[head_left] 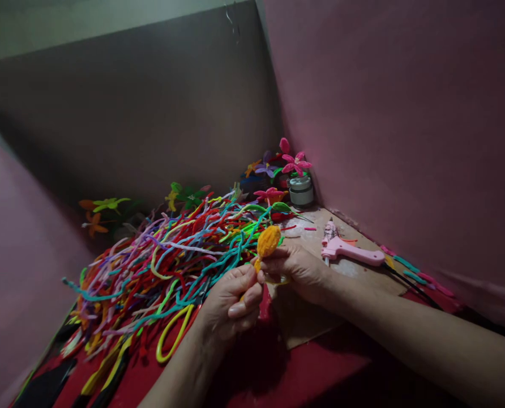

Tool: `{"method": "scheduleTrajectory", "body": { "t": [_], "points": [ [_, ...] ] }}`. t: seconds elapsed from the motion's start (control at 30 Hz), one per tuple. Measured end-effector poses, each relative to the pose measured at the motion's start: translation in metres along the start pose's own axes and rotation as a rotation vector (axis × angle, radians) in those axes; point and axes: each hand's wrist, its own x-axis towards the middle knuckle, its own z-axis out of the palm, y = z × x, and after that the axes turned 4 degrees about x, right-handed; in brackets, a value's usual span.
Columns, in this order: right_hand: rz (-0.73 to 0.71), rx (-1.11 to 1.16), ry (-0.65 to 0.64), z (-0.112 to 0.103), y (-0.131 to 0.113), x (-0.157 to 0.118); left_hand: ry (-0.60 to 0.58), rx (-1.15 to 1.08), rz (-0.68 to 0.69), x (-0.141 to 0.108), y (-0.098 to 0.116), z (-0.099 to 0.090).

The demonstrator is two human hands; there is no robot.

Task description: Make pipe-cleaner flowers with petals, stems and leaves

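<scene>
An orange-yellow pipe-cleaner flower bud (268, 241), rounded and fuzzy, stands upright between my two hands. My left hand (235, 297) is closed in a pinch on its narrow lower part. From the right, my right hand (297, 269) pinches the bud's base with thumb and fingers. A thin yellowish loop shows just below the right fingers. Left of my hands lies a big tangled heap of coloured pipe cleaners (180, 255). A pink hot glue gun (354, 250) rests on its side beyond my right hand, nozzle pointing away.
Brown board (380, 277) lies under the glue gun, over a red cloth (312, 368). A grey jar (301, 191) with a pink pipe-cleaner flower (296, 163) stands at the back by the pink wall (397, 113). More finished flowers (108, 205) sit behind the heap. Scissors partly show near my left hand.
</scene>
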Motion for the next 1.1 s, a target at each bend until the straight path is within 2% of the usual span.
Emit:
{"method": "scheduleTrajectory", "body": {
  "t": [0.07,0.1,0.23,0.3,0.4,0.53,0.67,0.93,1.1],
  "points": [
    [-0.039,-0.040,0.026,0.001,-0.001,0.000,0.061,0.134,0.013,0.000,0.001,0.003],
    [-0.071,-0.056,0.050,0.001,-0.002,-0.001,0.135,0.242,0.057,0.000,0.002,0.006],
    [-0.159,-0.094,0.142,0.004,-0.004,-0.002,0.545,0.797,0.420,-0.002,-0.001,0.020],
    [-0.166,-0.106,0.127,0.005,-0.003,-0.002,0.638,0.975,0.557,-0.004,-0.003,0.023],
    [-0.129,-0.118,0.072,0.003,-0.002,-0.002,0.631,1.042,0.575,-0.004,-0.006,0.018],
    [-0.008,-0.014,0.026,0.000,-0.002,-0.001,0.554,0.903,0.418,-0.001,-0.003,0.011],
    [-0.011,-0.006,-0.006,-0.003,-0.002,0.002,0.506,0.705,0.274,0.000,0.002,0.015],
    [-0.094,-0.204,0.057,-0.006,-0.006,0.004,0.500,0.629,0.223,-0.002,0.004,0.018],
    [-0.058,-0.196,0.076,-0.006,-0.008,0.002,0.483,0.577,0.217,-0.002,0.004,0.018]
  ]
}}
